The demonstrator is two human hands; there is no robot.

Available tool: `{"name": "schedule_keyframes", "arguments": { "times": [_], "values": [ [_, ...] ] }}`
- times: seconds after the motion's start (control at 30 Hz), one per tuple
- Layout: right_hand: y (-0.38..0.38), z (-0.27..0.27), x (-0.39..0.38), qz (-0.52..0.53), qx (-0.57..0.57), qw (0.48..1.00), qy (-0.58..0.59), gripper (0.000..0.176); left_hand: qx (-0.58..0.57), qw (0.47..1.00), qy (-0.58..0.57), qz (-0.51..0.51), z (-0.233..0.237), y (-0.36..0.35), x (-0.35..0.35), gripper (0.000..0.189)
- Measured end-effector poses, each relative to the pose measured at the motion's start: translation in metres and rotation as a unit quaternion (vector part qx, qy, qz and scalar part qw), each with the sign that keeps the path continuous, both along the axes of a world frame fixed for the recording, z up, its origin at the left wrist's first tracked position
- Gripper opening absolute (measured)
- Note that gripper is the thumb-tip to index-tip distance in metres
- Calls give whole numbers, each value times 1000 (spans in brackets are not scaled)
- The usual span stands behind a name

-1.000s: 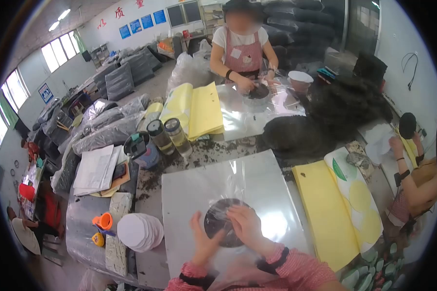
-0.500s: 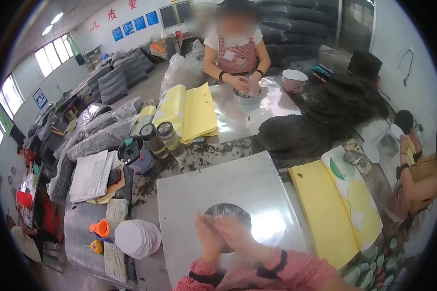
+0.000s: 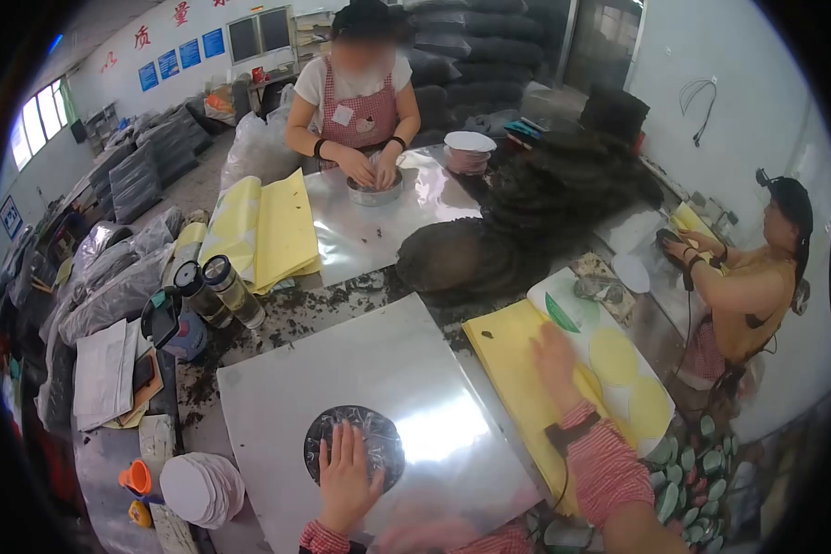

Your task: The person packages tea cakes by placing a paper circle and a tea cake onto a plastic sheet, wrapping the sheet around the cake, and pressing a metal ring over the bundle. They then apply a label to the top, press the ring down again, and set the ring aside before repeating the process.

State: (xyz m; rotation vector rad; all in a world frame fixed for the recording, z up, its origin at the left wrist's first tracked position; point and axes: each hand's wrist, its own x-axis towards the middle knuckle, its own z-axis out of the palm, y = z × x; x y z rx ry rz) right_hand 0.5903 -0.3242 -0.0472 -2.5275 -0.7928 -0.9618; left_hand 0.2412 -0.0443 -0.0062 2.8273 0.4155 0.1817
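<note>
Crumbs [image 3: 210, 358] litter your tabletop [image 3: 208, 429], wrapped slabs [image 3: 134, 185] crowd the room, bottles [image 3: 234, 294] beyond the metal sheet [image 3: 277, 406]. Left hand [image 3: 346, 475] lies flat on its black disc [image 3: 390, 445]; right hand [image 3: 554, 362], fingers loose, over yellow paper [image 3: 499, 355].

Disc [image 3: 390, 459]: round, flat, near-black; top overlaid with clear, creased film [image 3: 377, 434] giving bright glints. Lies flat on the plate [image 3: 286, 397], beneath the fingers of the left hand [image 3: 346, 471]; rim visible beyond the fingertips and to either side of them. Paper [image 3: 512, 392]: yellow, layered, laid flat and spread under and left of the right hand [image 3: 554, 362]; white part with pale yellow circles and green leaf-shaped mark right of that hand. Hand blurred; contact with paper undetermined.
</note>
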Motion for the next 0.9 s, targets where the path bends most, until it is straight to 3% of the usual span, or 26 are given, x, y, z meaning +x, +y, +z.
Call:
{"name": "schedule_keyframes", "arguments": {
  "times": [0.1,0.17,0.2,0.27,0.3,0.37,0.4,0.53,0.6,0.7,0.8,0.87,0.9],
  "values": [
    [-42,-15,54,-36,-77,992,-97,21,-1,1000,-6,13,1,0,2,78],
    [-51,-41,71,-43,-37,998,3,21,1,1000,-3,10,2,-3,0,78],
    [-51,-31,69,-41,-37,998,6,21,-1,1000,-10,10,1,-3,0,77],
    [-43,6,63,-125,10,965,231,23,-7,1000,-15,5,5,-2,0,77],
    [-43,6,64,-125,12,964,235,23,-5,1000,-11,6,6,-1,0,77],
    [-43,3,60,-91,61,978,180,20,-7,1000,-13,1,4,-1,-1,77],
    [-44,-17,61,-23,9,1000,-14,19,-9,1000,-12,0,3,-1,-2,77],
    [-42,-34,73,0,-35,990,-138,17,-8,1000,-8,-10,-3,2,-4,79],
    [-45,-20,69,-61,-51,994,74,19,-8,1000,-10,-13,-7,2,-6,79],
    [-38,3,71,-129,37,977,165,20,-16,1000,-18,-13,-5,4,-5,78],
    [-14,17,42,-78,56,984,153,19,-41,998,-43,-6,-9,5,-5,69],
    [18,56,-44,-6,67,988,136,16,-3,999,-44,21,-10,6,0,70],
    [37,71,-99,86,131,978,139,11,29,999,-29,28,-12,0,-3,71]
  ]
}}
